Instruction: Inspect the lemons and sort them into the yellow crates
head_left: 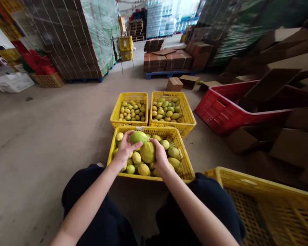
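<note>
My left hand is closed around a smooth green papaya, thumb along its near side. Just to the right, my right hand grips a larger, dull yellow-green papaya from its right side. The two fruits are close together over the near yellow crate. That crate is filled with more green and yellow papayas, some round and ribbed, others long. My forearms hide part of its contents.
Behind stand two more yellow crates of fruit. A yellow crate sits by my right knee. At right are a red crate and cardboard boxes. Strapped cardboard stacks rest on a blue pallet farther back.
</note>
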A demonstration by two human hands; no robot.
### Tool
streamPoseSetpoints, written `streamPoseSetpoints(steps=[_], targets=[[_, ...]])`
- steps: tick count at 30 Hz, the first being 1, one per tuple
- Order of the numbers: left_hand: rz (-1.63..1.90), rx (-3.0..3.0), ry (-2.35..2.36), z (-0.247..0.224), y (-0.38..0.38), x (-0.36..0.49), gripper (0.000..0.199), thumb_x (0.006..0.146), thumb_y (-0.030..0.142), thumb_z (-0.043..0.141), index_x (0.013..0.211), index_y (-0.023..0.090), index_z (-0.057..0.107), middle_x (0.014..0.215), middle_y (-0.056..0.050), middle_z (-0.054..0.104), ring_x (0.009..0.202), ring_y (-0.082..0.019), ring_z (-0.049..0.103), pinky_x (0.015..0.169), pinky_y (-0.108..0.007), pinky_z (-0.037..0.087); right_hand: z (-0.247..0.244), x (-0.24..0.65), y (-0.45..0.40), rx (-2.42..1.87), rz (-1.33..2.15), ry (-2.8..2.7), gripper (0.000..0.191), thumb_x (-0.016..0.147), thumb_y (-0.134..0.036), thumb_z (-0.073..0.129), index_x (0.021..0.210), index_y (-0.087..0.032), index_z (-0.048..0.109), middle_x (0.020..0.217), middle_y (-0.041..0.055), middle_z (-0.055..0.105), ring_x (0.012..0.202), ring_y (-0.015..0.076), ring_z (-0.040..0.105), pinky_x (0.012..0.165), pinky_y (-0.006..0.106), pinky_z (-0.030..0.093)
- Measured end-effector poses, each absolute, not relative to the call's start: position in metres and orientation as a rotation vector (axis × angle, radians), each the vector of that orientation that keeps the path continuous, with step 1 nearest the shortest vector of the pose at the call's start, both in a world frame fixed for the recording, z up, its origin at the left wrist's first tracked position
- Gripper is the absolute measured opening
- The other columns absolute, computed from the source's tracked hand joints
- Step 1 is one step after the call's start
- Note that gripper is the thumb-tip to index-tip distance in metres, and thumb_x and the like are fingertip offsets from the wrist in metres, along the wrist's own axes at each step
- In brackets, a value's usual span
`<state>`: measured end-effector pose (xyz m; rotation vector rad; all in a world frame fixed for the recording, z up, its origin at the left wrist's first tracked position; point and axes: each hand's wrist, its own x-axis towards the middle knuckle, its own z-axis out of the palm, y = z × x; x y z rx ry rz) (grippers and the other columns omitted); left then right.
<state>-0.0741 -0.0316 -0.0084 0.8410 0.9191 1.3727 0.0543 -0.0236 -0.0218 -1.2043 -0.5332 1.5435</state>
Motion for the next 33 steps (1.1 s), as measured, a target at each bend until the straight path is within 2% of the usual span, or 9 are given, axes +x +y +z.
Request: streamPoseSetpoints(steps=[6, 9, 12, 15, 20, 23, 28, 33], targets=[[1.232, 0.954, 0.922, -0.006, -0.034, -0.08, 0.049, 0.062, 0.019, 0.082, 0.105, 0.023, 0.058, 0.103, -0.002, 0.067, 0.102, -0.019, 0.063, 0.091, -0.029, 0.047, -0.02, 0.064, -0.023, -1.135, 1.285, -0.696, 0.022, 0.074, -0.041, 0.064, 0.064, -0.022, 0.067, 0.068, 0.0005, 0.068, 0.072, 0.0213, 0.062, 0.072, 0.033, 0.049], [1.205, 0.809, 0.831, -0.009, -0.034, -0.073, 0.038, 0.07, 0.031, 0.074, 0.104, 0.022, 0.061, 0.104, -0.005, 0.069, 0.105, -0.023, 0.063, 0.09, -0.033, 0.049, -0.014, 0.067, -0.028, -1.125, 1.103, -0.914, 0.024, 0.079, -0.041, 0.06, 0.068, -0.022, 0.069, 0.075, 0.0019, 0.069, 0.078, 0.0217, 0.061, 0.077, 0.033, 0.047], [1.315, 0.658, 0.876, -0.011, -0.032, -0.064, 0.033, 0.083, 0.049, 0.051, 0.089, 0.019, 0.063, 0.094, -0.007, 0.07, 0.102, -0.025, 0.064, 0.086, -0.035, 0.052, -0.012, 0.064, -0.037, -1.116, 0.931, -1.073, 0.024, 0.082, -0.041, 0.057, 0.076, -0.023, 0.072, 0.081, 0.0018, 0.071, 0.081, 0.0219, 0.061, 0.081, 0.033, 0.046], [1.47, 0.68, 0.979, -0.012, -0.031, -0.058, 0.035, 0.085, 0.046, 0.041, 0.071, 0.02, 0.059, 0.083, -0.006, 0.07, 0.099, -0.023, 0.065, 0.086, -0.033, 0.051, -0.015, 0.058, -0.047, -1.016, 0.87, -1.184, 0.03, 0.088, -0.042, 0.05, 0.083, -0.026, 0.074, 0.087, 0.002, 0.072, 0.085, 0.023, 0.064, 0.082, 0.034, 0.047], [1.573, 0.733, 0.967, -0.01, -0.032, -0.055, 0.035, 0.082, 0.042, 0.038, 0.058, 0.021, 0.053, 0.068, -0.006, 0.066, 0.089, -0.023, 0.066, 0.084, -0.036, 0.051, -0.016, 0.057, -0.056, -0.927, 0.79, -1.224, 0.039, 0.092, -0.044, 0.041, 0.085, -0.028, 0.076, 0.089, 0.0037, 0.073, 0.089, 0.0259, 0.065, 0.086, 0.038, 0.048], [1.605, 0.792, 0.939, -0.013, -0.033, -0.054, 0.037, 0.081, 0.042, 0.041, 0.055, 0.021, 0.056, 0.065, -0.006, 0.065, 0.084, -0.023, 0.066, 0.082, -0.036, 0.051, -0.018, 0.062, -0.053, -0.894, 0.655, -1.283, 0.038, 0.093, -0.04, 0.041, 0.089, -0.027, 0.076, 0.092, 0.0046, 0.074, 0.089, 0.0259, 0.066, 0.088, 0.04, 0.049], [1.703, 0.905, 0.919, -0.02, -0.033, -0.053, 0.04, 0.083, 0.04, 0.042, 0.053, 0.02, 0.06, 0.063, -0.005, 0.065, 0.073, -0.02, 0.066, 0.078, -0.033, 0.051, -0.028, 0.065, -0.046, -0.764, 0.438, -1.411, 0.037, 0.095, -0.028, 0.036, 0.096, -0.023, 0.073, 0.091, 0.0057, 0.074, 0.086, 0.0235, 0.068, 0.08, 0.039, 0.052], [1.7, 0.879, 0.813, -0.017, -0.036, -0.053, 0.041, 0.083, 0.035, 0.041, 0.055, 0.019, 0.066, 0.061, -0.005, 0.066, 0.067, -0.018, 0.065, 0.074, -0.031, 0.051, -0.029, 0.064, -0.048, -0.728, 0.428, -1.411, 0.037, 0.096, -0.025, 0.035, 0.096, -0.021, 0.072, 0.091, 0.0055, 0.073, 0.086, 0.0228, 0.068, 0.08, 0.039, 0.052]])
